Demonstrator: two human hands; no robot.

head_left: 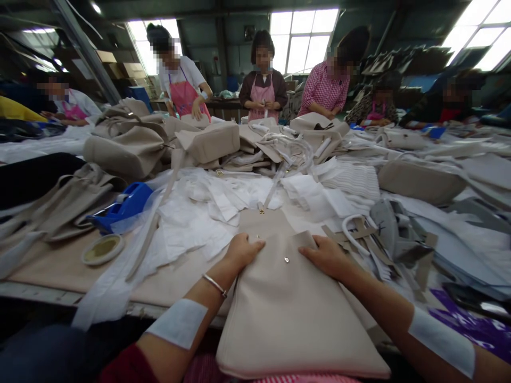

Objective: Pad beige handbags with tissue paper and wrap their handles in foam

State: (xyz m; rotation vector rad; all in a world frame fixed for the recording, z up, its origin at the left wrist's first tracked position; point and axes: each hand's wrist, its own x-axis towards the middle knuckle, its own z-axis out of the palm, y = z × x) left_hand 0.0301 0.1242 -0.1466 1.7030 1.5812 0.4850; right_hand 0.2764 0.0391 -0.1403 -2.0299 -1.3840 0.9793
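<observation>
A beige handbag [295,324] lies flat in front of me, its wide bottom end over the table's front edge. My left hand [242,252] grips its upper left edge, thumb on top and the other fingers hidden beneath. At the upper right corner my right hand [326,255] pinches a raised part of the bag's material between thumb and fingers. Small metal fittings [286,259] show between the hands. Just beyond the bag, a narrow strap with a gold-coloured buckle [262,210] runs away from me.
White wrapping sheets [199,213] spread over the table, with a heap of beige bags [209,142] beyond. To the left are a blue tape dispenser [123,205] and a tape roll [102,250]; a grey dispenser [399,229] sits right. Several people stand or sit opposite.
</observation>
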